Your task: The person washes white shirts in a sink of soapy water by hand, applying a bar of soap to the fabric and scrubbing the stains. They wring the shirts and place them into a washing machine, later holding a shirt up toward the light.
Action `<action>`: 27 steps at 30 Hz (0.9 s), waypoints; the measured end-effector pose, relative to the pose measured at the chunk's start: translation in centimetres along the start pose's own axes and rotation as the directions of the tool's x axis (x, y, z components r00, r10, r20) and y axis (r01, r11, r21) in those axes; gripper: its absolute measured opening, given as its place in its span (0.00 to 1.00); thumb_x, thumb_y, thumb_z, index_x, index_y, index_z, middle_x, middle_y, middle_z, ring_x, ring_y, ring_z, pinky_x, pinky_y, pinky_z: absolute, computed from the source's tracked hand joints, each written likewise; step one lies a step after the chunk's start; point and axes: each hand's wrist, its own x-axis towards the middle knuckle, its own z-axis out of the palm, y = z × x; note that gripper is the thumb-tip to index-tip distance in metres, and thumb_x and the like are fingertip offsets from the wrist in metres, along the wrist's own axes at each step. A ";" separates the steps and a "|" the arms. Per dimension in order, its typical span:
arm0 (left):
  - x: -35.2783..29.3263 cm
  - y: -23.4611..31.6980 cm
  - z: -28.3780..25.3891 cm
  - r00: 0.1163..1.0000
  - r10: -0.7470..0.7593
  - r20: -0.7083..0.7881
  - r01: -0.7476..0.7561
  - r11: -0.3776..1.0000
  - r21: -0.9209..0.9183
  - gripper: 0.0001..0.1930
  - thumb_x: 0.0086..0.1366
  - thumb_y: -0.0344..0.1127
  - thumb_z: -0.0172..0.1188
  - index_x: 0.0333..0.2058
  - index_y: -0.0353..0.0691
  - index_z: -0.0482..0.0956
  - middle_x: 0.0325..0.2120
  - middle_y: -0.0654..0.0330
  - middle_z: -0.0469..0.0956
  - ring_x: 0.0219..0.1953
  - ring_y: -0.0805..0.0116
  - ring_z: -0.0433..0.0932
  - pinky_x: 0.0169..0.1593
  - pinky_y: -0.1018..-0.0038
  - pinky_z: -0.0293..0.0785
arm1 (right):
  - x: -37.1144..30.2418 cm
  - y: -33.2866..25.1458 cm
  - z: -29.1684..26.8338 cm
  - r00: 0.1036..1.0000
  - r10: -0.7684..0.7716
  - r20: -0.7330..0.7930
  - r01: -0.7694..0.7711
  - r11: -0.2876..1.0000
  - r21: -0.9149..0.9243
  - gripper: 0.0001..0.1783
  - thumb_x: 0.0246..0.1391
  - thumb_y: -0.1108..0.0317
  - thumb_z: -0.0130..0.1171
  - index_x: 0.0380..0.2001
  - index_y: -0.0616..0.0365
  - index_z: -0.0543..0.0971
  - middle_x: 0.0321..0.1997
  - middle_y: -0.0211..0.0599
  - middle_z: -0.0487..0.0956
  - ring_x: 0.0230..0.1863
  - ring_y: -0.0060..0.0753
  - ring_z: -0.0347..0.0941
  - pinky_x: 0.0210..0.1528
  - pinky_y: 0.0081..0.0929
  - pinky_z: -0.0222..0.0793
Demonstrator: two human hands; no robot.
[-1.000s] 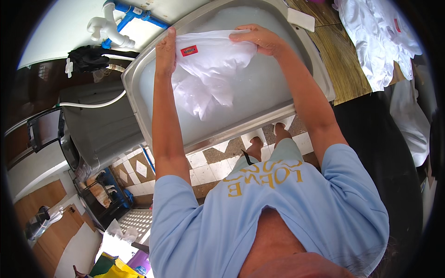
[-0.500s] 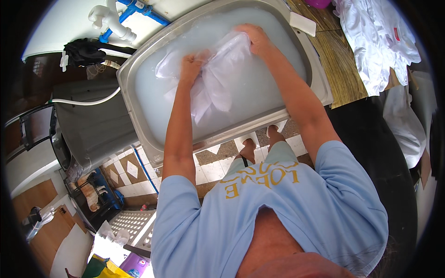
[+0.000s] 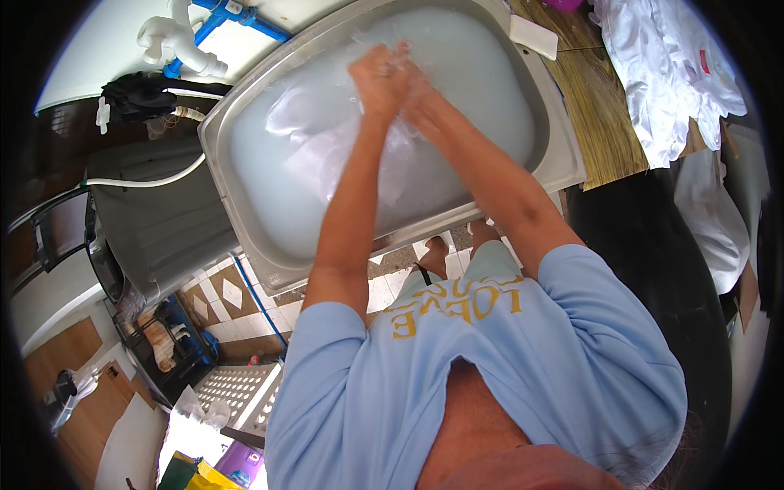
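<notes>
A steel sink holds cloudy water, and a white garment lies soaked in it. My left hand and my right hand are pressed close together over the middle of the basin. Both are closed on a bunched part of the white garment at the water's surface. The rest of the cloth spreads under the water toward the left of the sink.
White and blue pipes run behind the sink. A bar of white soap lies on the wooden counter to the right, beside a pile of white clothes. Below are a tiled floor and a blue crate.
The garment was held spread out above the sink; both hands have since pushed it down into the water and come together, bunching the cloth.
</notes>
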 end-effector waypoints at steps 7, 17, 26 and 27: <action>1.9 0.0 2.5 0.985 0.171 0.025 -0.164 0.972 -0.166 0.12 0.52 0.25 0.62 0.14 0.33 0.70 0.11 0.66 0.67 0.19 0.78 0.62 0.24 0.76 0.64 | 2.8 -1.2 -4.5 0.886 -0.075 0.458 -0.171 0.865 0.472 0.24 0.61 0.45 0.46 0.50 0.51 0.70 0.54 0.31 0.69 0.54 0.34 0.64 0.53 0.33 0.61; 5.8 -4.7 -9.3 0.895 -0.434 0.105 0.447 0.862 -0.238 0.31 0.62 0.61 0.54 0.10 0.45 0.63 0.08 0.73 0.59 0.12 0.82 0.55 0.17 0.80 0.52 | -0.5 -6.3 3.2 0.848 -0.106 -0.519 0.064 0.993 -0.098 0.36 0.52 0.46 0.62 0.50 0.68 0.68 0.49 0.47 0.72 0.47 0.39 0.70 0.51 0.39 0.68; 4.2 -2.8 -14.3 0.875 -0.462 0.147 0.477 0.768 -0.427 0.27 0.66 0.61 0.46 0.21 0.44 0.70 0.15 0.70 0.64 0.17 0.82 0.60 0.20 0.81 0.58 | -1.6 -7.1 5.3 0.915 -0.140 -0.379 0.038 0.964 -0.263 0.31 0.50 0.45 0.63 0.42 0.64 0.73 0.39 0.40 0.76 0.40 0.33 0.72 0.45 0.34 0.71; 4.1 -2.8 -14.3 0.877 -0.457 0.150 0.473 0.764 -0.439 0.27 0.66 0.61 0.46 0.21 0.44 0.70 0.15 0.70 0.64 0.18 0.82 0.60 0.21 0.81 0.59 | -1.8 -7.2 5.3 0.915 -0.146 -0.376 0.042 0.961 -0.272 0.30 0.50 0.45 0.63 0.41 0.64 0.73 0.38 0.38 0.76 0.40 0.32 0.72 0.45 0.33 0.70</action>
